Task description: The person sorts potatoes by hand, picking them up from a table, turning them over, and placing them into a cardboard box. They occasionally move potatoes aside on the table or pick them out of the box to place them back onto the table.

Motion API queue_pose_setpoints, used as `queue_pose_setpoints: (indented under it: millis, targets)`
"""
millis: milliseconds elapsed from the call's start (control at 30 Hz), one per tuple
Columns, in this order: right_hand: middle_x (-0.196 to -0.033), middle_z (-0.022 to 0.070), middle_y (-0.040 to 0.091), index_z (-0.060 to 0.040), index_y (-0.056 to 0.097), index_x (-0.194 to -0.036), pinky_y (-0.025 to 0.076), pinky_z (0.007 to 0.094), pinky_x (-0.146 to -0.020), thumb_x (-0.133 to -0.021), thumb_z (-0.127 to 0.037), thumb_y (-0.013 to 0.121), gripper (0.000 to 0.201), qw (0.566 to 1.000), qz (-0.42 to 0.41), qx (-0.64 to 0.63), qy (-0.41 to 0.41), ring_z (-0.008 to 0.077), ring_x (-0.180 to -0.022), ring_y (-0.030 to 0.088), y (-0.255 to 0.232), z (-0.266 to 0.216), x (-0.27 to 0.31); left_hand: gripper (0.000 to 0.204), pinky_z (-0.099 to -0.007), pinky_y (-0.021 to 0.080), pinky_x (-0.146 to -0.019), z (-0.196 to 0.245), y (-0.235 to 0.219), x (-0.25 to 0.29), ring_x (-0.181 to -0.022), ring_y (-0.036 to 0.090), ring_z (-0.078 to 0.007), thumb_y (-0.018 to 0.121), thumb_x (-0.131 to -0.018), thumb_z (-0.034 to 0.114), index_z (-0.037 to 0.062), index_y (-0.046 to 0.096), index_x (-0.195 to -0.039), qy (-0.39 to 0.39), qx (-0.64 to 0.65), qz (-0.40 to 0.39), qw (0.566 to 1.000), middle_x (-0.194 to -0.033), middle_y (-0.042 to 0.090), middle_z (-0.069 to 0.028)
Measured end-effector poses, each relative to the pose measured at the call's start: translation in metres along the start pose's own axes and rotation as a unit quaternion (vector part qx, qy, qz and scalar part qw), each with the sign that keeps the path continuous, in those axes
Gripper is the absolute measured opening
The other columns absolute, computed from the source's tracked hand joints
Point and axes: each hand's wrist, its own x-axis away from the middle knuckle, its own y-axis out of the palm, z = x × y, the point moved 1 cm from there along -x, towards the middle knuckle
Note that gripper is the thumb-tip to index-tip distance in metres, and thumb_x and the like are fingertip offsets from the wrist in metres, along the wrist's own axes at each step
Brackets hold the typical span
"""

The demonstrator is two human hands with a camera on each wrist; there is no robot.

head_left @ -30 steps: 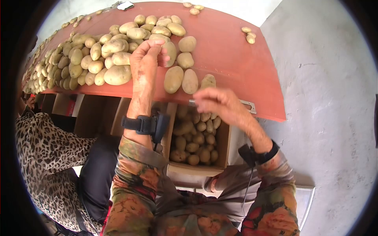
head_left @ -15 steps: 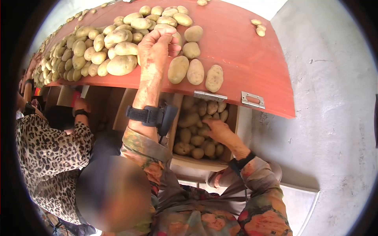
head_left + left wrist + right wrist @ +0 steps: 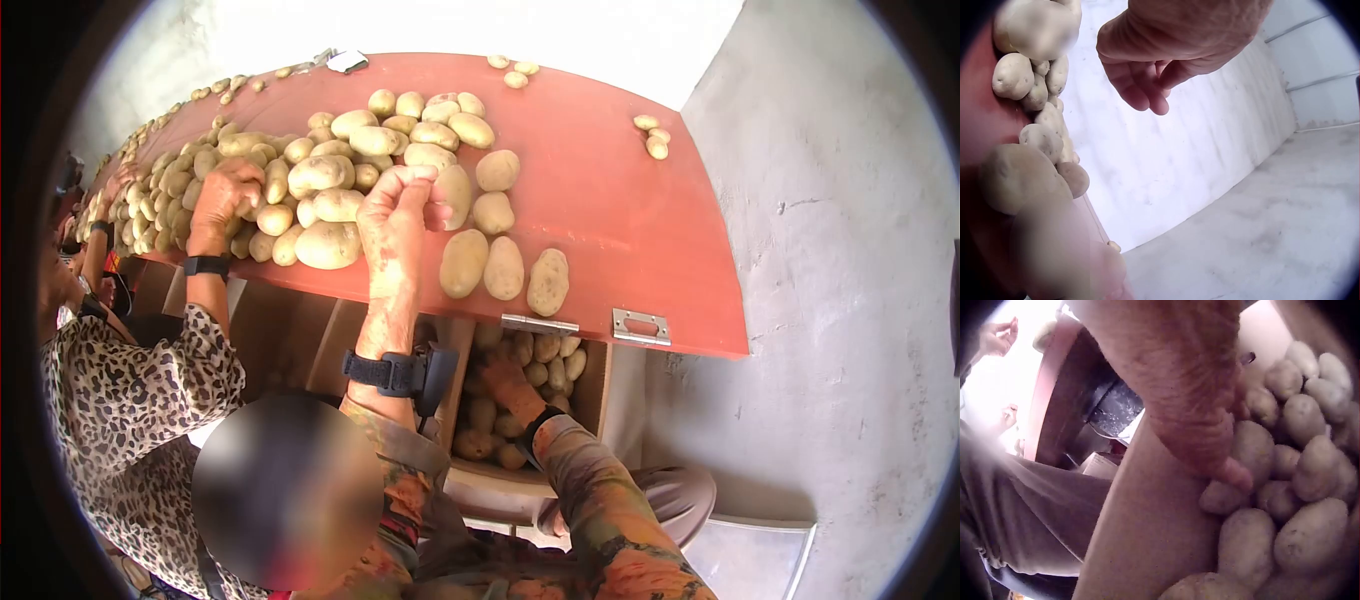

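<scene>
My left hand (image 3: pixel 395 225) hovers over the table's front part, near several large potatoes (image 3: pixel 464 264). Its fingers are loosely bent with nothing between them, as the left wrist view of the hand (image 3: pixel 1175 37) also shows. My right hand (image 3: pixel 508 385) reaches down into a cardboard box (image 3: pixel 590 400) of potatoes below the table edge. In the right wrist view that hand (image 3: pixel 1185 406) grips a potato (image 3: pixel 1255 447), thumb on the near side and fingers partly hidden behind it. More potatoes (image 3: pixel 1313 534) lie around it.
A big pile of potatoes (image 3: pixel 325 175) covers the left of the red table (image 3: pixel 620 230). Small potatoes (image 3: pixel 652 137) sit at the far right. Metal hinges (image 3: pixel 641 327) are on the front edge. Another person's hand (image 3: pixel 228 190) touches the pile, and a grey wall (image 3: pixel 840 250) stands to the right.
My right hand has gone from above the table's front edge down into the box and then deeper to the left. My left hand keeps its pose. The neighbour's hand now reaches onto the pile.
</scene>
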Motion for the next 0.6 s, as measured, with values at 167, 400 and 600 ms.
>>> queue_pose_setpoints:
  millis: [167,400,600]
  targets:
    - [-0.11,0.0122,0.058,-0.0107,0.068,-0.095,0.046,0.047,-0.09,-0.079,-0.019,0.059,0.02,0.998,0.055,0.025,0.03,0.0326,-0.118,0.047,0.012,0.0,-0.004,0.014,-0.0197,0.041,-0.052,-0.004,-0.004,0.0,-0.058,0.057,-0.0072,0.055,-0.09,0.011,0.0072,0.067,-0.096,0.004,-0.013,-0.015,1.0,-0.074,0.064,-0.0011]
    - [-0.11,0.0159,0.059,-0.0055,0.058,-0.107,0.051,0.0469,-0.083,-0.077,-0.021,0.062,0.034,0.994,-0.014,-0.067,0.083,0.0337,-0.103,0.059,0.037,0.002,-0.012,0.014,-0.0212,0.044,-0.053,-0.005,-0.002,0.006,-0.058,0.057,-0.0088,0.054,-0.09,0.01,0.0035,0.066,-0.095,0.003,0.011,-0.014,1.0,-0.074,0.063,-0.0025]
    - [-0.108,0.0194,0.061,-0.0051,0.057,-0.109,0.05,0.048,-0.084,-0.073,-0.025,0.066,0.042,0.993,0.017,-0.094,0.063,0.0348,-0.101,0.061,-0.004,-0.001,0.016,0.013,-0.0215,0.043,-0.053,-0.012,-0.011,0.004,-0.057,0.056,-0.009,0.053,-0.091,0.009,0.0039,0.065,-0.094,0.023,0.043,-0.017,0.999,-0.074,0.06,-0.0022]
